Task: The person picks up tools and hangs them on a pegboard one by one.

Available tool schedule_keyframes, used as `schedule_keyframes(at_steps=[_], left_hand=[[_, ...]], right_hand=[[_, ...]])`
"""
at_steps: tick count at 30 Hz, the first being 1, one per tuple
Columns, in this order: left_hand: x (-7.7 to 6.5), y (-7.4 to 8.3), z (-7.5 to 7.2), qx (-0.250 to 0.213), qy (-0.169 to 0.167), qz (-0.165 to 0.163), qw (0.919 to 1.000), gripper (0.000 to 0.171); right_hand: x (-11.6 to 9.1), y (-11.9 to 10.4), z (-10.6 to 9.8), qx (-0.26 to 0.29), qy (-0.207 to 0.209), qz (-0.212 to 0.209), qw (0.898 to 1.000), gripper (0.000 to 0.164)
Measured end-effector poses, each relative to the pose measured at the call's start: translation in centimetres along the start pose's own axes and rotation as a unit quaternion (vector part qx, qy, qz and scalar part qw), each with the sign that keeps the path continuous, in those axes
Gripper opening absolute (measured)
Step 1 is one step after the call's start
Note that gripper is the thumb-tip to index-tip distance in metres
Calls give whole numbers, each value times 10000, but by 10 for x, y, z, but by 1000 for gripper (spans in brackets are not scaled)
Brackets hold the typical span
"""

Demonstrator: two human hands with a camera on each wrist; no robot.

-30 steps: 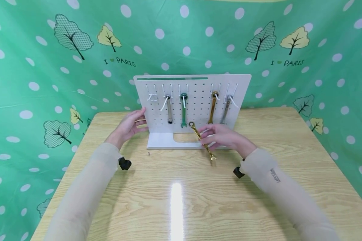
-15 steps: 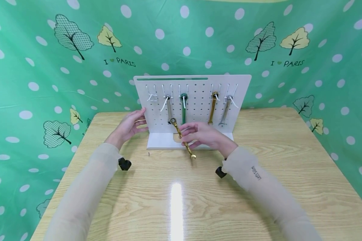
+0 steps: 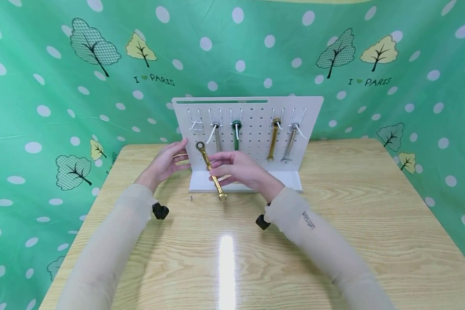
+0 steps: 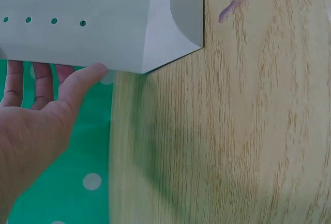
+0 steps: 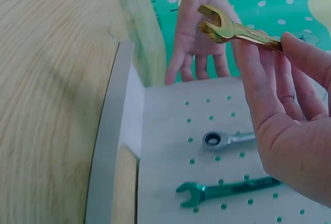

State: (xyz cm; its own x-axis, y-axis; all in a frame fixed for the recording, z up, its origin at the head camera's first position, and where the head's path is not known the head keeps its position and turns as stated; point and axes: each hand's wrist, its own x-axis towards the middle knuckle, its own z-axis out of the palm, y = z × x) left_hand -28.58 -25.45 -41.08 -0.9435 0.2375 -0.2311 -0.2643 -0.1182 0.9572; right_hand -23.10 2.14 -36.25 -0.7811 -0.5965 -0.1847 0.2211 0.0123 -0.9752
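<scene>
My right hand pinches a golden combination wrench between thumb and fingers, in front of the left part of a white pegboard. The wrench tilts, its ring end up and left, its open end low; the right wrist view shows that open jaw close up. My left hand holds the board's left edge, thumb at the front, other fingers reaching behind. A silver wrench and a green wrench hang behind the right hand, their lower ends hidden in the head view.
A bare white hook is at the board's upper left. Farther right hang a bronze-gold wrench and another silver wrench. The board's white base stands on a wooden table before a green dotted curtain.
My right hand has carried the golden wrench left along the board's front, from below the green wrench to the left side, raising its ring end a little. My left hand has stayed put.
</scene>
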Motion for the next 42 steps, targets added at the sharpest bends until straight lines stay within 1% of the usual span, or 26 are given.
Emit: schedule_keyframes(at_steps=[5,11,20,24,28,31,34,37,40,42], left_hand=[[0,-1,0,-7,-1,-7,10000,49],[0,0,-1,8,-28,48,10000,51],[0,1,0,61,-19,2,10000,47],[1,1,0,24,-31,-24,10000,46],[0,0,0,14,-57,-24,10000,44],[-1,0,-1,-24,-79,3,10000,41],[-1,-1,-2,-59,-119,53,9999,39],[-1,-1,-1,-44,-153,64,9999,40],[0,0,0,-16,-106,38,9999,44],[0,0,0,-1,-60,7,10000,46]], right_hand=[[6,-6,10,114,113,-144,9998,45],[13,-14,20,303,246,-429,9983,43],[22,-21,29,494,429,-467,9968,39],[26,-19,29,542,513,-390,9964,38],[30,-13,29,545,623,-159,9964,38],[36,-2,30,408,716,20,9966,37],[41,10,30,375,818,69,9959,36],[44,13,30,434,946,-118,9945,37],[45,10,29,319,1093,-411,9926,37],[47,7,29,211,1162,-535,9916,36]])
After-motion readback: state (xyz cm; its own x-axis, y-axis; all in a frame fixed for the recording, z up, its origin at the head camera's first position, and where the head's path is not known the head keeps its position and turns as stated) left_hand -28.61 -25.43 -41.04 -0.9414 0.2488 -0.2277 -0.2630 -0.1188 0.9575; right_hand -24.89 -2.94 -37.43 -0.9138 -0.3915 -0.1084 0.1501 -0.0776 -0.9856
